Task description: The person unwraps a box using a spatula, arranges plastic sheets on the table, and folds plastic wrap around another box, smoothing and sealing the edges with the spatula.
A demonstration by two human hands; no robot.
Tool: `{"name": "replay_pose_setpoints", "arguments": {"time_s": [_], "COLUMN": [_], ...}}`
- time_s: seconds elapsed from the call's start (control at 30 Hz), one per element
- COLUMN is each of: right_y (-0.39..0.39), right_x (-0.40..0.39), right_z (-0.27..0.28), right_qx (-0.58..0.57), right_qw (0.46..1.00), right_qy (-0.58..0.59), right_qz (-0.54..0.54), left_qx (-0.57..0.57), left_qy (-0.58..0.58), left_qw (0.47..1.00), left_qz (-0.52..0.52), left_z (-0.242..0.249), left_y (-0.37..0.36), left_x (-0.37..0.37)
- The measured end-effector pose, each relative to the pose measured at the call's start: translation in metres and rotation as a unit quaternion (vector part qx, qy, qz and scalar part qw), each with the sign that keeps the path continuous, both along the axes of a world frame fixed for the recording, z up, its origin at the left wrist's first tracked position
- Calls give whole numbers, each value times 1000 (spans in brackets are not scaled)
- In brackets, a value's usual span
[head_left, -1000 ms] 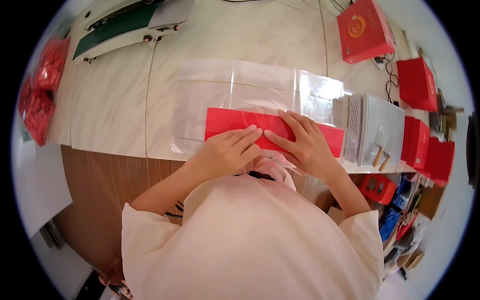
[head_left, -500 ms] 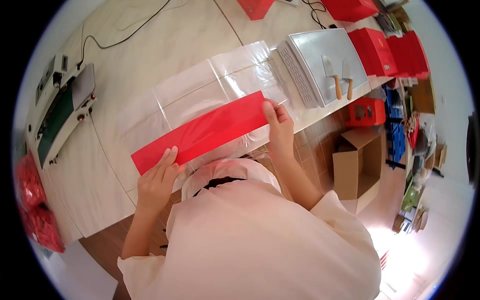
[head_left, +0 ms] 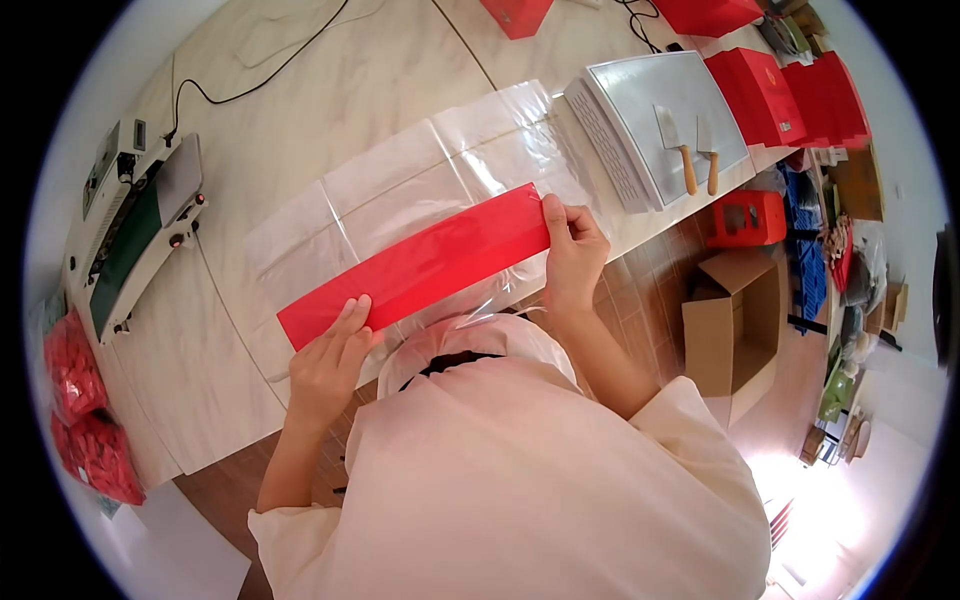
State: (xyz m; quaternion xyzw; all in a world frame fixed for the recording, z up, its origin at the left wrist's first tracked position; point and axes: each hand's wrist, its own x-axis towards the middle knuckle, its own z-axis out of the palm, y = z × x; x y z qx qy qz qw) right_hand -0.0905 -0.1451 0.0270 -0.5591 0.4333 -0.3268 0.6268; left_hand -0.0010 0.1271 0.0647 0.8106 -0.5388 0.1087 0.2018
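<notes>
A long, flat red strip (head_left: pixel 430 258) lies slantwise over a sheet of clear plastic film (head_left: pixel 385 195) near the table's front edge. At its left part, my left hand (head_left: pixel 330 365) rests with stretched fingers flat on the strip's near edge. My right hand (head_left: pixel 575 250) grips the right end, thumb on top and the other fingers bent beside it. The film shows fold lines and glossy reflections, and some of it shows between the strip and my body.
A grey-topped box (head_left: pixel 665 125) carries two wooden-handled scrapers (head_left: pixel 688 168). Red boxes (head_left: pixel 760 95) stand behind it. At left is a white machine with a green belt (head_left: pixel 130 245), its black cable (head_left: pixel 225 100) running back. An open carton (head_left: pixel 735 330) sits on the floor at right.
The whole view has shifted slightly. My right thumb sits a little differently at the strip's right end, while my left hand stays on the left part.
</notes>
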Motion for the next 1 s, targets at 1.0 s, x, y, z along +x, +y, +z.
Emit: {"name": "replay_pose_setpoints", "arguments": {"time_s": [1.0], "right_y": [-79], "right_x": [-38], "right_z": [87], "right_qx": [-606], "right_qw": [564], "right_qy": [254], "right_qz": [501], "left_qx": [43], "left_qy": [13], "left_qw": [996], "left_qz": [-77], "left_z": [12], "left_y": [4], "left_x": [25]}}
